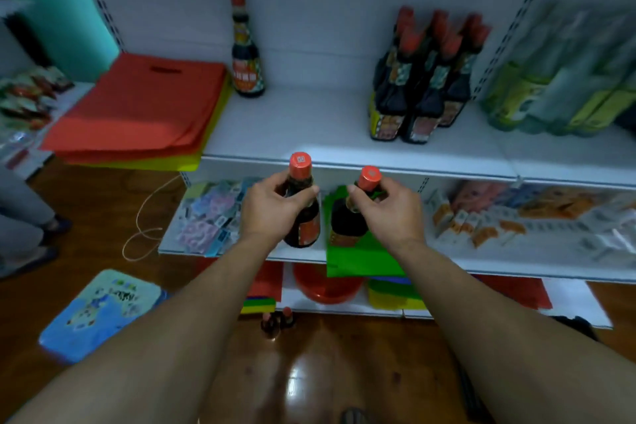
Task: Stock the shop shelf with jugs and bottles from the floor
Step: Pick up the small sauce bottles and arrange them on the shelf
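Note:
My left hand [272, 208] grips a dark sauce bottle [304, 217] with a red cap by its neck. My right hand [389, 210] holds a second dark red-capped bottle [347, 220] the same way. Both bottles hang in front of the white shelf's front edge [344, 163], just below its level. On that shelf a single matching bottle [247, 55] stands at the back, and a cluster of several dark bottles [423, 79] stands to the right. Two more red-capped bottles [277, 320] stand on the wooden floor below.
Red and yellow bags [137, 110] lie stacked at the shelf's left end. Clear greenish bottles [564, 79] fill the right bay. Lower shelves hold packets [210, 217], small boxes [481, 217], green bags [361, 258] and a red bowl [327, 286]. A blue mat [99, 313] and another person's legs [24, 217] are at left.

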A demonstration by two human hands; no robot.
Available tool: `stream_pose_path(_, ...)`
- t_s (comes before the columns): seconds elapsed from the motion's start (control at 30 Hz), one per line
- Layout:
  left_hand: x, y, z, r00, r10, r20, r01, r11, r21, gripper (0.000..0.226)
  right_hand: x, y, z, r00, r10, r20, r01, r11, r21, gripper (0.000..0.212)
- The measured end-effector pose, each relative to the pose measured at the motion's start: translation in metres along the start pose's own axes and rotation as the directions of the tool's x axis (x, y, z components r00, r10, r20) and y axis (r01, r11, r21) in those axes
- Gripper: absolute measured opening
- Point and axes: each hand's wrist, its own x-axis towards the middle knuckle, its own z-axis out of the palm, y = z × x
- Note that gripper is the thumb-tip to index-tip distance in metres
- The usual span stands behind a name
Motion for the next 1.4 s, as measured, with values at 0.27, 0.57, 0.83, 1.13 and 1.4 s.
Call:
stream_pose_path(0.27, 0.019, 0.083, 0.003, 0.985, 0.173, 0.025, -0.171, 0.984, -0.055, 0.030, 0.023, -0.038, -0.068, 0.988, -0.022, -0.152, 0.031, 0.998, 0.058, 0.025)
stream_pose_path(0.57, 0.045, 0.134, 0.038, 0.989, 0.143, 0.035, -0.139, 0.985, -0.099, 0.023, 0.075, -0.024, -0.132, 0.969, 0.006, -0.247, 0.007, 0.999, 0.052, 0.032)
stream_pose_path(0.83, 0.073, 0.149, 0.079, 0.996, 0.090, -0.006, -0.090, 0.989, -0.114, 0.022, 0.139, 0.012, -0.165, 0.961, 0.071, -0.266, -0.059, 0.997, 0.053, 0.033)
stream_pose_path(1.13, 0.103, 0.152, 0.109, 0.994, 0.046, -0.096, -0.054, 0.995, -0.086, 0.029, 0.200, 0.040, -0.166, 0.967, 0.111, -0.228, -0.098, 0.993, 0.068, 0.028)
stream_pose_path(1.4, 0.114, 0.149, 0.122, 0.993, 0.030, -0.115, -0.040, 0.996, -0.083, 0.017, 0.226, 0.048, -0.152, 0.983, 0.078, -0.164, -0.065, 0.995, 0.081, 0.033)
